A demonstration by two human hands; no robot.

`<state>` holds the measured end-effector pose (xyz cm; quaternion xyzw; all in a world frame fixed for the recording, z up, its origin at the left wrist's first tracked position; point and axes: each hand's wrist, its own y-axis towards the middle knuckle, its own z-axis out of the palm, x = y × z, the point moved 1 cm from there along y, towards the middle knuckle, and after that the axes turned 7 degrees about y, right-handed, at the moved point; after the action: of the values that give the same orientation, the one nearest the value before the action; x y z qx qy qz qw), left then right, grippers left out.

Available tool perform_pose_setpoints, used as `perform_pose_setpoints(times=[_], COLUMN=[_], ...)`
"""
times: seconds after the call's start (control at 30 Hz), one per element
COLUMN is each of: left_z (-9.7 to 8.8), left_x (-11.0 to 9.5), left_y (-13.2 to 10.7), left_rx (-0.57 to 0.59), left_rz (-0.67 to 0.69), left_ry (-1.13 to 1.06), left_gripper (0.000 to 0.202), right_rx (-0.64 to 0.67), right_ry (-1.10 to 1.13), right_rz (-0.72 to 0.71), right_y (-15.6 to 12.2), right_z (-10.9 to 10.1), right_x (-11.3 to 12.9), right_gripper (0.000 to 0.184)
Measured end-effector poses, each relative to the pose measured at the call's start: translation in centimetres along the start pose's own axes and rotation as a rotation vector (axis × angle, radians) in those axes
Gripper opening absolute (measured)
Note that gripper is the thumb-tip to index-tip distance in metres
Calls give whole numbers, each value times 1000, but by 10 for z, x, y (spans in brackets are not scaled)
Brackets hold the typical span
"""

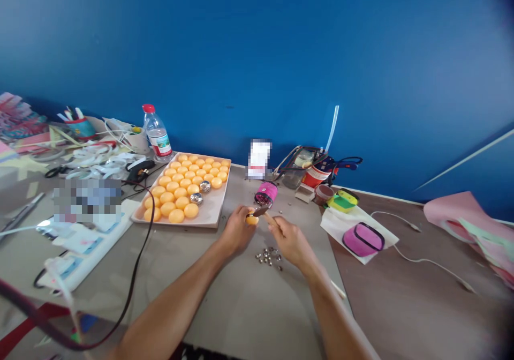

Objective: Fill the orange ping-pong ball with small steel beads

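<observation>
Working over the grey worktop (252, 306), I'm closer to its back edge than to the edge in front of my body. The shallow tray (220, 202) lies to my left, its near right corner just beside my left hand (241, 227); my right hand (289, 237) is over toward the worktop's right edge. Just beyond my hands, toward the back edge, the pink pouch (270, 190) seems to lie on its side, mouth toward me.

My right fingers are closed around the handle of a flat-bladed tool (271, 221), its blade pointing left. My left fingers are curled snugly round the held ball (252, 220), which is orange; I can't tell whether the blade touches it. More orange balls (175, 216) fill rows in the tray, with 2 silvery balls (196, 199) toward its right edge.

Smallest are the shiny pieces (268, 256), loose on the worktop between my forearms and its near edge.

To do this well, I'd grip the ball just hard enough to stop it rolling, since the shell may dent. I'd angle the blade low, make small moves from the wrist, keep my left thumb clear, and lift my forearms so the pieces don't scatter.
</observation>
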<state>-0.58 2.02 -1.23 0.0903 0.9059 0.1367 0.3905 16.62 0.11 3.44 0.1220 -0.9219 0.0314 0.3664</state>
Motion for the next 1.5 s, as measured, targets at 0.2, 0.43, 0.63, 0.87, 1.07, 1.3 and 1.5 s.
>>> perform_pose_setpoints(times=[0.2, 0.43, 0.63, 0.87, 1.07, 1.3, 1.5], left_z=[0, 0, 2, 0, 0, 0, 1], left_x=[-1, 0, 3, -1, -1, 0, 1], left_y=[-2, -2, -2, -2, -4, -3, -3], left_rx=[64, 77, 99, 85, 59, 125, 123], left_rz=[32, 14, 17, 30, 27, 14, 25], left_ry=[213, 276, 289, 261, 243, 329, 320], left_gripper=[29, 31, 28, 28, 31, 33, 33], right_rx=[-24, -21, 18, 29, -62, -27, 14], right_ry=[-34, -48, -99, -117, -99, -124, -164], right_rz=[5, 27, 31, 44, 14, 48, 74], right_y=[1, 0, 0, 0, 0, 1, 4], right_z=[2, 2, 7, 7, 3, 6, 10], right_x=[-2, 1, 3, -1, 1, -4, -8], right_gripper=[18, 17, 16, 16, 18, 16, 16])
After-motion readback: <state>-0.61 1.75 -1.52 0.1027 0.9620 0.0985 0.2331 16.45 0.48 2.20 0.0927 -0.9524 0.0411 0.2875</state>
